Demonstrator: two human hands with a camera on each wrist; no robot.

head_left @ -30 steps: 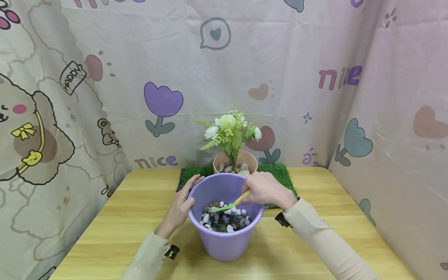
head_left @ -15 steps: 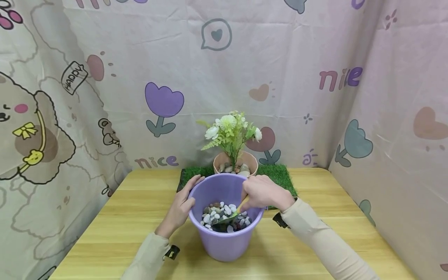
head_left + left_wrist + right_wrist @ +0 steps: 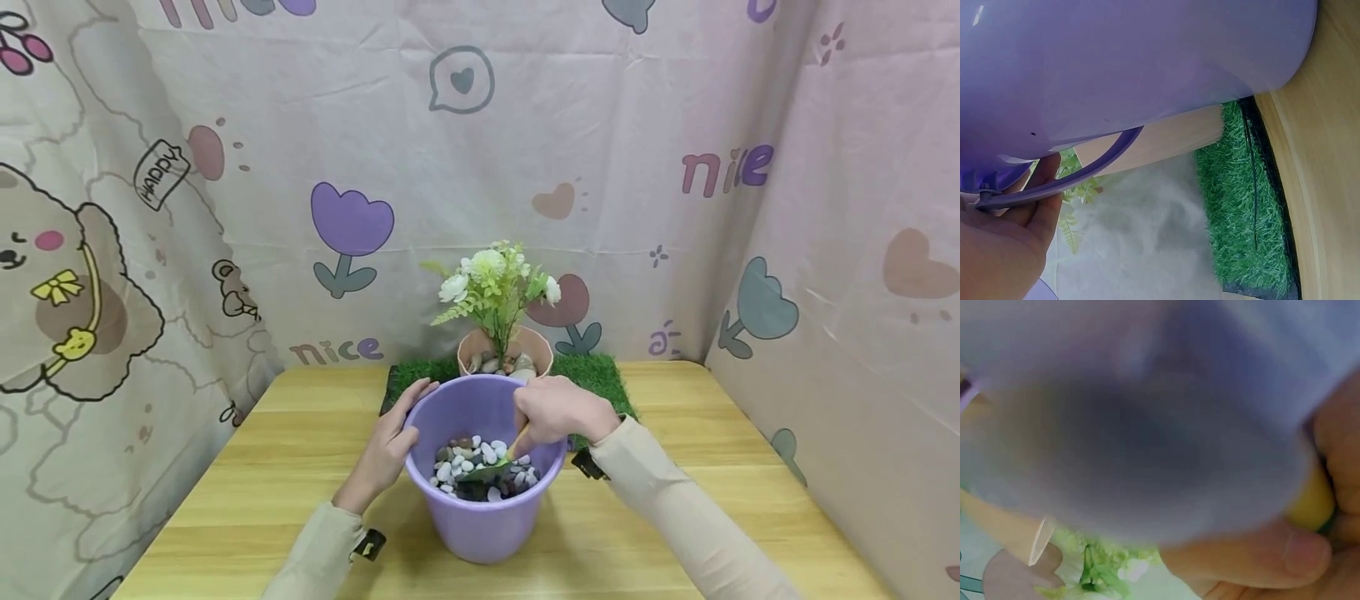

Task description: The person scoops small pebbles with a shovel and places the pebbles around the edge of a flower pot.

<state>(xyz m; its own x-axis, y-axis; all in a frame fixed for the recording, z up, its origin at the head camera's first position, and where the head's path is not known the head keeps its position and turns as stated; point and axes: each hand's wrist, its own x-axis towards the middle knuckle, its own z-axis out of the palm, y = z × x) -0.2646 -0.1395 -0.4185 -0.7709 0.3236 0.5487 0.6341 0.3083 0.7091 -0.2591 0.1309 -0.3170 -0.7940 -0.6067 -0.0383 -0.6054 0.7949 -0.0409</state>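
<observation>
A purple bucket (image 3: 486, 529) stands on the table with white, grey and brown pebbles (image 3: 450, 468) in its bottom. My left hand (image 3: 384, 450) holds its left rim, thumb over the edge and fingers along the outside. In the left wrist view the bucket's handle (image 3: 1100, 164) hangs down across those fingers. Inside the right part of the bucket, my right hand (image 3: 564, 410) grips a small trowel (image 3: 483, 473) with a green blade and yellow handle. The blade is tilted among the pebbles, partly sunk. The right wrist view is mostly blurred purple, with the yellow trowel handle (image 3: 1315, 501) in the fist.
Right behind the bucket is a pink pot (image 3: 542, 350) of stones and white artificial flowers (image 3: 489, 268), on a mat of artificial grass (image 3: 600, 382). The wooden table (image 3: 270, 467) extends to both sides. Printed curtains (image 3: 465, 175) hang at the back and sides.
The trowel blade has gone down from above the pebbles into them, toward the near side. The right hand has shifted slightly left. The left hand keeps its hold on the rim.
</observation>
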